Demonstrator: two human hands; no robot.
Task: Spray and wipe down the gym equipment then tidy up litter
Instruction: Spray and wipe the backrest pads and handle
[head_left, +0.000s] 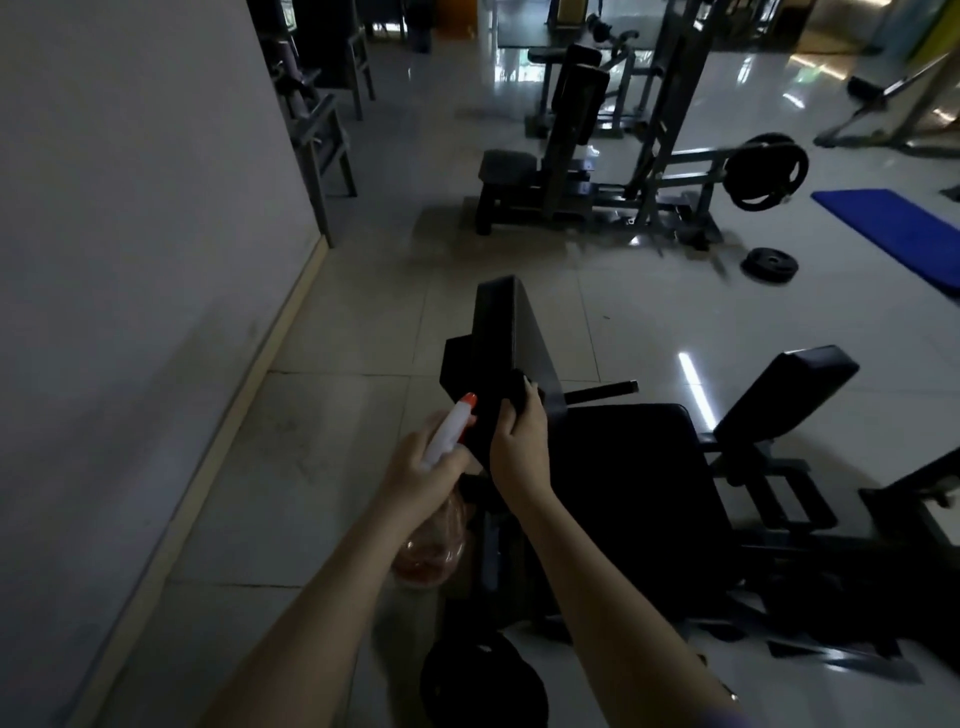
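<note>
At 6 o'clock my left grip (421, 473) curls round the spray bottle (448, 430), my right grip (519, 447) pinches a dark cloth (516, 388) against the upright black pad (514, 327), over a glossy tiled floor (353, 322).

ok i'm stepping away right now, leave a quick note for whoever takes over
Left hand grips the spray bottle, nozzle toward the upright pad.
Right hand holds a dark cloth against that pad.
Done: wiping of this pad is under way; how much, cannot tell.
Left: finish the pad, the seat, the other machines, then litter; none shows here.
</note>
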